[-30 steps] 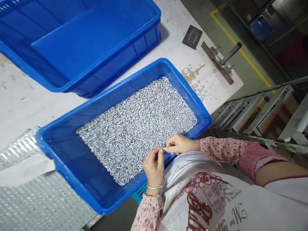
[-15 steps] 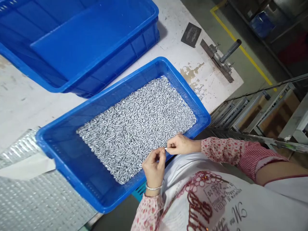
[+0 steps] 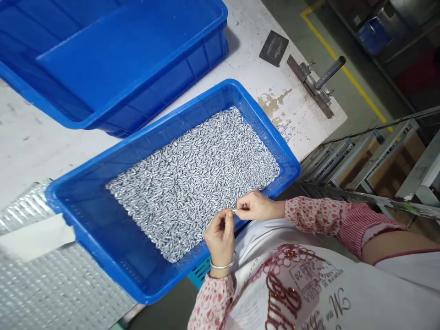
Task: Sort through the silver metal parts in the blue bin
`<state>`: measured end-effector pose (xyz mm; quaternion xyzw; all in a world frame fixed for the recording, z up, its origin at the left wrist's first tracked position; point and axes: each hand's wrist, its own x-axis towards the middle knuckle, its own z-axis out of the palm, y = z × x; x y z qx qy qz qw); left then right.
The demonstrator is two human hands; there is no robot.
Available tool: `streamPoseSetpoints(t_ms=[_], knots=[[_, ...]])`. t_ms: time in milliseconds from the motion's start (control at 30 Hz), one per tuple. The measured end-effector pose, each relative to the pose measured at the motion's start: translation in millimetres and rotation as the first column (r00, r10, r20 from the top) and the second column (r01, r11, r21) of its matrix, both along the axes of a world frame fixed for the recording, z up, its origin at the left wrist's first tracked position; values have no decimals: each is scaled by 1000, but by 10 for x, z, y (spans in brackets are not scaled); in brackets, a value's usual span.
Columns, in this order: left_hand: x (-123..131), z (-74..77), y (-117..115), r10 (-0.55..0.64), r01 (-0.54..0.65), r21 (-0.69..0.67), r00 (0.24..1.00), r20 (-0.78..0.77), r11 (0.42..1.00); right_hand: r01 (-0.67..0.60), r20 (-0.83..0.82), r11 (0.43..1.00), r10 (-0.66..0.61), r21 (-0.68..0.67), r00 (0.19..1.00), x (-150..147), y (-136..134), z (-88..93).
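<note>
Many small silver spindle-shaped metal pieces [image 3: 199, 178] cover the floor of a blue plastic tray [image 3: 99, 256]. Over the tray's near rim, my left hand [image 3: 220, 233], with a bangle at the wrist, has thumb and fingers pinched together. My right hand [image 3: 253, 205] is closed in a pinch too, its fingertips meeting those of the left. Between the fingertips shows one small silver piece [image 3: 234, 210], partly hidden by the fingers. Both hands appear to grip it, one at each end.
A larger blue bin [image 3: 192, 59] stands behind the tray on the white worktable [image 3: 240, 36]. Toward the right corner lie a dark square plate [image 3: 274, 48] and a metal clamp fixture [image 3: 316, 85] with an upright tube. Silver bubble sheet [image 3: 62, 284] lies at left; racks [image 3: 385, 160] stand right.
The view has shifted slightly. Both hands keep their pinch on the small piece, and the fingers have hardly moved.
</note>
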<state>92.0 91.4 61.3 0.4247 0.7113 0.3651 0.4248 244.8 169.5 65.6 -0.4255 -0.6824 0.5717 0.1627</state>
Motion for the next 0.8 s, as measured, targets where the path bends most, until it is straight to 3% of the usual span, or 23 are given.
streamPoseSetpoints(t_ms=[100, 200, 433, 633, 800], knots=[[5, 43, 6, 38, -32, -63, 994, 105, 998, 0, -5, 1000, 0, 18, 1000, 4, 5, 0], [-1, 54, 7, 52, -45, -67, 993, 106, 997, -2, -1, 998, 2, 61, 1000, -2, -1, -3], [-25, -55, -45, -34, 39, 55, 995, -91, 998, -4, 38, 997, 1, 76, 999, -25, -33, -22], [35, 10, 22, -14, 67, 185, 961, -276, 980, 13, 30, 982, -18, 188, 999, -44, -79, -61], [20, -35, -16, 20, -6, 105, 991, -136, 994, 30, -9, 996, -30, 81, 1000, -48, -67, -45]])
